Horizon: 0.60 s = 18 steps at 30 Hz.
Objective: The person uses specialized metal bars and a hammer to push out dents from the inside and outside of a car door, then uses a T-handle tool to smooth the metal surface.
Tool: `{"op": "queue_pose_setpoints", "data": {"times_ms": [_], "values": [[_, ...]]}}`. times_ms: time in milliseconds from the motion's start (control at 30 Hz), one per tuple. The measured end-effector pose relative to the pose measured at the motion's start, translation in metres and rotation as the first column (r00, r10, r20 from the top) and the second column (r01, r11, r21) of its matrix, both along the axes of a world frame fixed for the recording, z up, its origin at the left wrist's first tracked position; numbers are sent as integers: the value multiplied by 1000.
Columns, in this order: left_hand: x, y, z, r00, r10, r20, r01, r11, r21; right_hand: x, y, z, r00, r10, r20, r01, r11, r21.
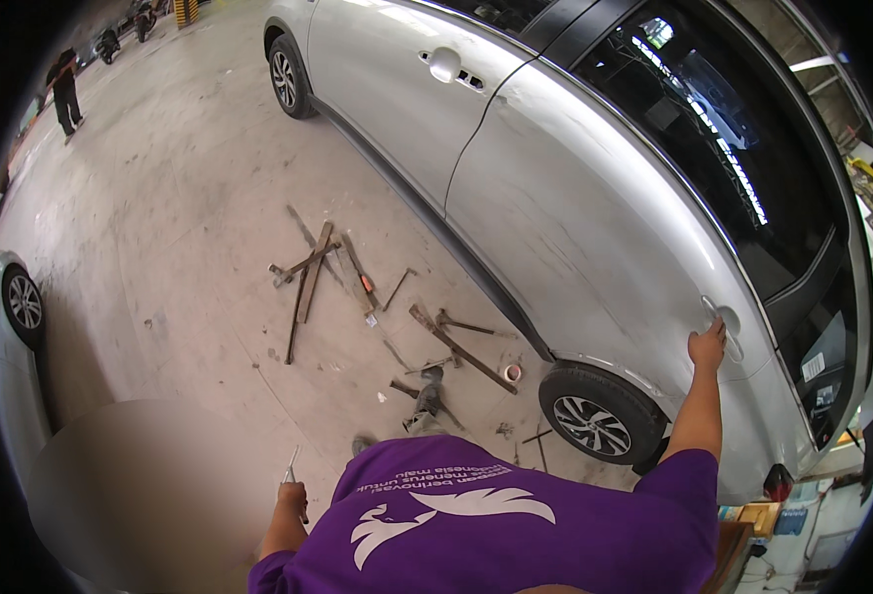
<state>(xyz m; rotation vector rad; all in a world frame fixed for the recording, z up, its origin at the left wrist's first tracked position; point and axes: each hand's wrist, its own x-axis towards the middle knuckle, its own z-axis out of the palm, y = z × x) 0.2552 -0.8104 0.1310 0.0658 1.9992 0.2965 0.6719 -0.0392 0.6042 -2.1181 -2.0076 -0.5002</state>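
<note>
My right hand (709, 345) is at the rear door handle (734, 346) of a silver car, with its fingers curled at the handle recess. Dark scratches and scuffs run along the rear door panel (585, 208). Low on the left, my left hand (291, 500) grips a slim metal hand tool (292, 465), its thin tip pointing up and away from me; its exact kind is unclear. Farther forward, the front door has a round cup (445, 65) with dark openings on both sides, and no handle bar shows across it.
Several wooden bars (315, 272), metal rods and a hammer (444, 319) lie on the concrete floor beside the car. A roll of tape (513, 373) lies near the rear wheel (595, 416). Another car (23, 307) stands at left; a person (64, 91) is far off. The lower left is blurred.
</note>
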Motion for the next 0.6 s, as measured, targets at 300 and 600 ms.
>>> {"op": "queue_pose_setpoints", "data": {"times_ms": [300, 600], "values": [[14, 53, 69, 763, 642, 74, -647, 758, 86, 5, 37, 16, 971, -224, 85, 232, 969, -88], [-1, 60, 82, 806, 586, 79, -590, 806, 40, 1, 34, 25, 995, -93, 44, 96, 991, -92]]}}
